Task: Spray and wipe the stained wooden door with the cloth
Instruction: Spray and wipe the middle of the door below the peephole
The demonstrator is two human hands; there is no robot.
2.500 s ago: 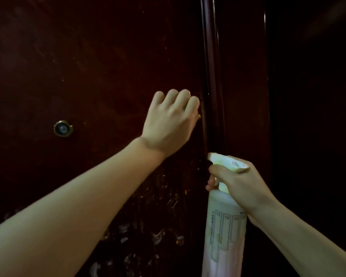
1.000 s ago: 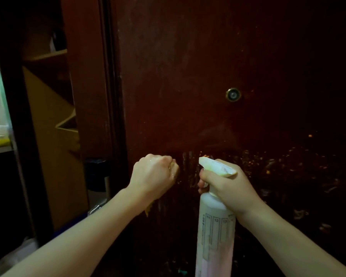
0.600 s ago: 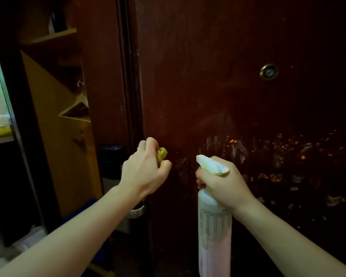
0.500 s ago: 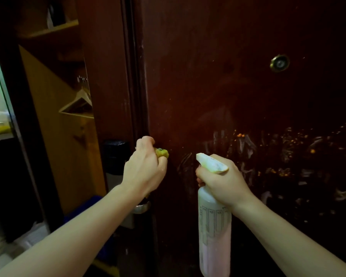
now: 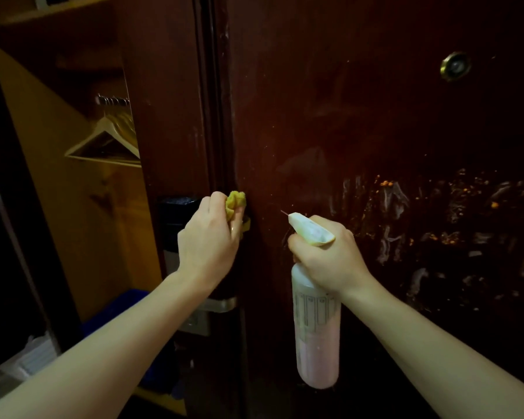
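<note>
Head view: the person stands close to a dark red-brown wooden door (image 5: 360,122), both bare forearms reaching toward it.
Left hand: the left hand (image 5: 208,240) is curled round a bunched yellow cloth (image 5: 236,202), holding it against the door's left edge, just above a black lock body (image 5: 176,219) and a metal door handle (image 5: 220,304).
Right hand: the right hand (image 5: 330,255) grips the neck of a spray bottle (image 5: 316,328), fingers wrapped round the trigger area; the nozzle points up and left at the panel between the two hands. Whether the trigger is being squeezed cannot be told.
Bottle: translucent, with pinkish liquid filling the lower part, held upright and just in front of the door.
Change: over the last few seconds the left hand has gone from the door's right side, beside a vertical frame moulding, to its left edge, and the cloth that was hidden in the fist now pokes out at the top. The peephole (image 5: 455,65) has slid to the upper right of the view as the head turned left.
Meaning: wiping appears to have crossed the upper band; the left edge is the patch in hand.
Still stained: pale smears and orange specks (image 5: 406,213) spread over the door to the right of the bottle, so much of the work likely remains lower down.
Background: wooden hangers (image 5: 109,137) hang in an open closet at left.
</note>
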